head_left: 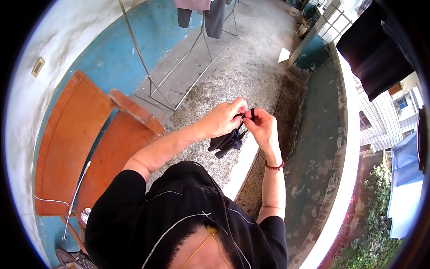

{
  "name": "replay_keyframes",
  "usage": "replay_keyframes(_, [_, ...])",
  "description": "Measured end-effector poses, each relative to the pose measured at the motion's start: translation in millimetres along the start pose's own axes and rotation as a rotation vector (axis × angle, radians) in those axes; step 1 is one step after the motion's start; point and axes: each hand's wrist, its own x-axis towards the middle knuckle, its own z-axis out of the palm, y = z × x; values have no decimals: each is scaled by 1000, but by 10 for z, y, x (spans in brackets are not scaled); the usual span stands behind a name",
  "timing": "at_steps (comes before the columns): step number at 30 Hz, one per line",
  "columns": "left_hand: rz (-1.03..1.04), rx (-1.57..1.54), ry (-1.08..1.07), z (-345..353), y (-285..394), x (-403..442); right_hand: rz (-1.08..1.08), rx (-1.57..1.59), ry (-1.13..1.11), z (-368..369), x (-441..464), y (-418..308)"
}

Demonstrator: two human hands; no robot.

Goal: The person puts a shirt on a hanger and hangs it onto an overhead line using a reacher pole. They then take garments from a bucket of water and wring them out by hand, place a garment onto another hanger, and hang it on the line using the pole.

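Observation:
In the head view, both of my hands are raised in front of my chest, close together with fingertips pinched. My left hand [220,120] is closed on a thin black strap. My right hand [263,130], with a dark red beaded bracelet [274,166] at its wrist, pinches another part of that strap, which loops up above the fingers. A small dark cloth item [227,142] hangs bunched below the hands from the strap. Its folds hide what kind of item it is.
An orange-brown wooden bench [71,148] stands at left, with a thin white rod [79,188] leaning on it. Ahead is a metal drying rack [197,83] with clothes. A low green wall [313,157] runs along the right; dark laundry [376,49] and light blue cloth [405,184] hang beyond it.

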Motion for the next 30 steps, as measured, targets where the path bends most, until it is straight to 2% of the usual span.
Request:
replay_keyframes(4, [4,-42,-31,-12,-45,-11,81,-30,-188,-49,56,31])
replay_keyframes(7, [68,-10,-15,0,-118,-36,-18,39,-78,60,19,-18])
replay_keyframes(10, [56,7,6,20,-193,-59,-1,32,-28,142,6,-24])
replay_keyframes(12, [254,54,180,41,-224,-54,30,56,-36,166,-15,-20])
replay_keyframes(16, [250,251,310,21,-148,-89,-35,31,5,200,-6,94])
replay_keyframes(18, [116,145,107,-19,-173,-73,-41,31,3,200,-23,94])
replay_keyframes(19, [111,145,110,-40,-187,-62,-56,-13,4,193,-30,75])
replay_keyframes(21, [-120,-151,-13,-99,-188,-33,-70,-54,1,190,-36,27])
replay_keyframes(22, [-123,-152,-13,-137,-157,-8,-117,-109,8,187,-40,-1])
replay_keyframes(24, [-440,-285,-216,-213,-75,44,-162,-164,11,198,-46,-1])
replay_keyframes(26, [-436,-343,-191,-187,-137,66,-237,-190,-7,214,-36,26])
replay_keyframes(30, [-609,-515,-281,-179,-178,121,-262,-199,-43,212,-51,28])
